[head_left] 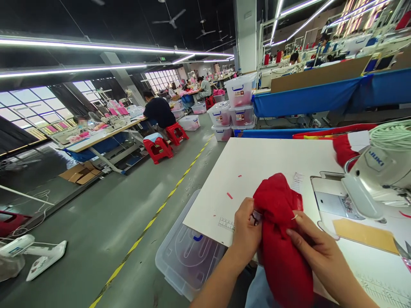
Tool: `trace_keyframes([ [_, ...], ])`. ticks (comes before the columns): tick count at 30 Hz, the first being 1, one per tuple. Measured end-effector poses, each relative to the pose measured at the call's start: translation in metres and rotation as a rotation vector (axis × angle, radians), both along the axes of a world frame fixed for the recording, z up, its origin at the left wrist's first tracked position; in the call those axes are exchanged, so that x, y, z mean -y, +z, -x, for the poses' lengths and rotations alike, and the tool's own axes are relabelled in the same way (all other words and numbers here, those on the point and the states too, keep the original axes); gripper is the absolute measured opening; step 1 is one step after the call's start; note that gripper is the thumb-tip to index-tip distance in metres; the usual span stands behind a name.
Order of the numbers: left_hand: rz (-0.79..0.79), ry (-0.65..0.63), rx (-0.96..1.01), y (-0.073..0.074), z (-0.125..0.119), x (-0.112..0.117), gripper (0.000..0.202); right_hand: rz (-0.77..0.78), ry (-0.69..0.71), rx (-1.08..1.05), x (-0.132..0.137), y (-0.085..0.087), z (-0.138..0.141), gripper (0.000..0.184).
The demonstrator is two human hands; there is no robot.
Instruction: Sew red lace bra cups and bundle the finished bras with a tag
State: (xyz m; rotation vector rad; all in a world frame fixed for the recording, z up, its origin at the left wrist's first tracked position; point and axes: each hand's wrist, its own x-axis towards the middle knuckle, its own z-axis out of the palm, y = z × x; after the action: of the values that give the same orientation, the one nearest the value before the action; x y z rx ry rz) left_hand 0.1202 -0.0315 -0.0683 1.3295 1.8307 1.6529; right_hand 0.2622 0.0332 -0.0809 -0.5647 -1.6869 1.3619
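A bunched piece of red fabric (281, 248) hangs between my hands at the front edge of the white sewing table (250, 158). My left hand (246, 231) is closed on its left side, with a small dark item showing by the fingers that I cannot make out. On the other side, my right hand (316, 246) pinches the cloth between thumb and fingers, and a small pale bit shows at the fingertip. To the right stands a white sewing machine (375, 167), with more red cloth (344, 149) behind its head.
A tan card strip (366, 235) and a metal blade tip (401, 249) lie right of my hand. Under the table's left corner sits a lidded clear bin (189, 252). Stacked bins (239, 92) stand beyond. Across the aisle a person (158, 112) sits near red stools (157, 147).
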Motion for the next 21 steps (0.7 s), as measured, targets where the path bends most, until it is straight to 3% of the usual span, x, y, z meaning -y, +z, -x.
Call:
trace_keyframes([
  [4,-0.003,0.169,-0.113,-0.005,-0.002,0.007,0.012,0.196,0.221,-0.119,0.007,-0.007,-0.003,0.028],
  [7,-0.076,0.230,-0.127,-0.007,-0.003,0.010,0.006,0.356,0.262,-0.158,0.011,-0.014,-0.004,0.029],
  [10,-0.073,0.189,-0.100,-0.003,-0.005,0.012,0.006,0.681,0.263,-0.207,0.012,-0.015,-0.006,0.032],
  [13,0.101,0.041,-0.003,0.006,-0.006,0.017,0.008,0.912,0.255,-0.230,0.011,-0.011,-0.007,0.034],
  [16,0.181,-0.045,0.079,0.015,-0.005,0.024,0.010,0.976,0.206,-0.232,0.011,-0.005,-0.006,0.034],
  [21,0.122,0.006,0.192,0.016,-0.013,0.040,0.003,0.987,0.220,-0.248,0.027,0.001,-0.018,0.036],
])
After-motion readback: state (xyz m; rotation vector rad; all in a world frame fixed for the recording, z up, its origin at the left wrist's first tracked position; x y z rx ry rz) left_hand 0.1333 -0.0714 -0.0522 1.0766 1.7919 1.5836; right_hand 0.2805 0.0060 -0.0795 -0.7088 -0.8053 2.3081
